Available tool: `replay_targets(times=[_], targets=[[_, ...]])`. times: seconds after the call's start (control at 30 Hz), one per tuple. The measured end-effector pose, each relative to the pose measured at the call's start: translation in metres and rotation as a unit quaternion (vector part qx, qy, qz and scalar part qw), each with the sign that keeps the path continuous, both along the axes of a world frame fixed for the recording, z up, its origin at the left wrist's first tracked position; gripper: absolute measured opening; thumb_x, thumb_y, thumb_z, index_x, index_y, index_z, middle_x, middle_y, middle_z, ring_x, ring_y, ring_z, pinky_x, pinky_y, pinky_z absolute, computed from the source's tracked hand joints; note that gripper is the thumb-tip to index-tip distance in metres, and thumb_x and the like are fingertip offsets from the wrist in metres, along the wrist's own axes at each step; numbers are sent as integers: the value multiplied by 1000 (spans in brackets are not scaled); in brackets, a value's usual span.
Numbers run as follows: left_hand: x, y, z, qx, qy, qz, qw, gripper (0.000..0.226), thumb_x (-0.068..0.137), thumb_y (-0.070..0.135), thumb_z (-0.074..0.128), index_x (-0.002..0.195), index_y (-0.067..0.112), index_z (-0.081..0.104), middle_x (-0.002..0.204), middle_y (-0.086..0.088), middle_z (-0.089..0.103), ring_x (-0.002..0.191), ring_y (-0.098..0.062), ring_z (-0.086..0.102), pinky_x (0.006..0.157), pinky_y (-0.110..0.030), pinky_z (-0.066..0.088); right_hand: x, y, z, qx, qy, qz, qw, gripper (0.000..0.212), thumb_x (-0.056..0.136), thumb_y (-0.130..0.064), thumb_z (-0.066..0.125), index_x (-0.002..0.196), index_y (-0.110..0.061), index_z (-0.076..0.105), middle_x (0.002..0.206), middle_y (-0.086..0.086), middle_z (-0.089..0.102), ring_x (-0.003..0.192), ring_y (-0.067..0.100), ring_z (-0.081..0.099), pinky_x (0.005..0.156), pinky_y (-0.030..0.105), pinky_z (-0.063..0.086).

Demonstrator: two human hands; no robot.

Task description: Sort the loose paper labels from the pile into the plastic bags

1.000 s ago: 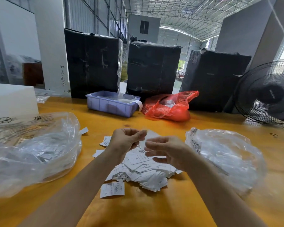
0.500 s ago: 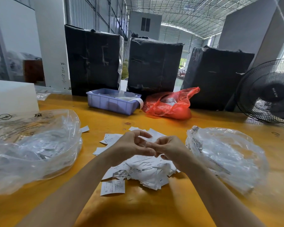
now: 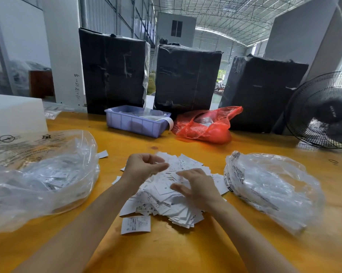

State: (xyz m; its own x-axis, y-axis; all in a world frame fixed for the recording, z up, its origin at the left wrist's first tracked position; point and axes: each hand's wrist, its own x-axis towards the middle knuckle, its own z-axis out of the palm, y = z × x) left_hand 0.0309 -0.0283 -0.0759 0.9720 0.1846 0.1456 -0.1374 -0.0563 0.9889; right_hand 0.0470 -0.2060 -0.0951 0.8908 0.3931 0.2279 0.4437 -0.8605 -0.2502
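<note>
Sitting near the table's (image 3: 186, 253) left edge, the larger plastic bag (image 3: 38, 174) gapes toward the middle; the smaller bag (image 3: 268, 186) lies toward the right edge; between them, near the front edge, the pile of labels (image 3: 166, 200) spreads loosely. The right hand (image 3: 197, 188) rests on the pile, fingers straight; the left hand (image 3: 144, 167) hovers with curled fingers, and I cannot tell whether it pinches a label. Risk: thin labels may stick together and land in the wrong bag; the fan (image 3: 323, 113) could scatter them.
</note>
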Motion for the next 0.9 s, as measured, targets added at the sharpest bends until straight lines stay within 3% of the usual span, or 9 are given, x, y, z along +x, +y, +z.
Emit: replay_targets(times=[0.1, 0.2, 0.3, 0.37, 0.5, 0.63, 0.7, 0.77, 0.9], targets=[[2, 2, -2, -40, 0, 11, 999, 16, 64, 7, 82, 69, 9, 67, 49, 5, 59, 42, -3, 48, 44, -13, 42, -1, 14, -3, -11, 3, 16, 1000, 52, 87, -55, 54, 131, -27, 52, 137, -9, 50, 129, 17, 36, 104, 40, 33], [3, 3, -4, -57, 4, 8, 998, 15, 65, 8, 81, 69, 8, 67, 49, 6, 60, 42, -2, 48, 45, -14, 43, 1, 12, 0, -19, 66, 10, 998, 49, 84, -50, 61, 129, -31, 54, 128, -5, 52, 124, 20, 34, 102, 43, 34], [3, 3, -5, -53, 10, 6, 999, 18, 63, 15, 82, 70, 7, 68, 54, 1, 60, 43, -4, 48, 45, -15, 43, 6, 3, 4, 71, 146, 7, 987, 44, 74, -39, 77, 114, -29, 63, 111, 0, 57, 113, 19, 45, 97, 40, 42], [2, 1, -5, -50, 18, 0, 999, 25, 60, 21, 82, 72, 5, 67, 57, -2, 60, 42, -4, 47, 45, -16, 42, 5, 1, 4, 134, 125, 0, 983, 36, 69, -29, 82, 101, -24, 68, 101, -2, 61, 99, 15, 55, 87, 33, 48], [-3, -3, -1, -59, 31, -32, 997, 31, 53, 28, 80, 70, 6, 67, 58, -3, 61, 44, -6, 49, 47, -18, 40, 3, -6, 10, 219, 68, -9, 973, 11, 73, -20, 80, 75, -16, 70, 77, -3, 66, 77, 10, 58, 70, 24, 44], [-5, -7, 1, -65, 39, -59, 995, 15, 66, 14, 79, 70, 5, 68, 54, -2, 62, 42, -5, 50, 46, -18, 40, 1, -18, 32, 406, 96, -1, 909, 11, 79, -1, 71, 76, -11, 67, 75, 8, 69, 70, 20, 63, 63, 26, 51], [-5, -9, 2, -64, 42, -63, 995, 11, 70, 9, 78, 73, 4, 69, 52, -1, 62, 40, -5, 49, 45, -16, 40, -4, -20, 45, 496, 106, 19, 862, 11, 80, -1, 70, 80, -11, 68, 77, 9, 70, 65, 17, 64, 60, 22, 53], [-6, -11, 3, -55, 46, -70, 995, 9, 72, 8, 78, 75, 4, 70, 51, 0, 61, 41, -5, 49, 47, -16, 40, -9, -18, 54, 528, 96, 40, 843, 5, 80, -5, 70, 80, -11, 69, 77, 10, 71, 64, 15, 63, 62, 23, 53], [-8, -11, 3, -54, 51, -83, 994, 10, 72, 10, 78, 77, 4, 71, 50, 1, 60, 47, -7, 52, 52, -17, 43, -13, -15, 60, 464, 56, 54, 882, 3, 79, -5, 72, 81, -2, 71, 78, 14, 71, 63, 12, 62, 61, 22, 50]])
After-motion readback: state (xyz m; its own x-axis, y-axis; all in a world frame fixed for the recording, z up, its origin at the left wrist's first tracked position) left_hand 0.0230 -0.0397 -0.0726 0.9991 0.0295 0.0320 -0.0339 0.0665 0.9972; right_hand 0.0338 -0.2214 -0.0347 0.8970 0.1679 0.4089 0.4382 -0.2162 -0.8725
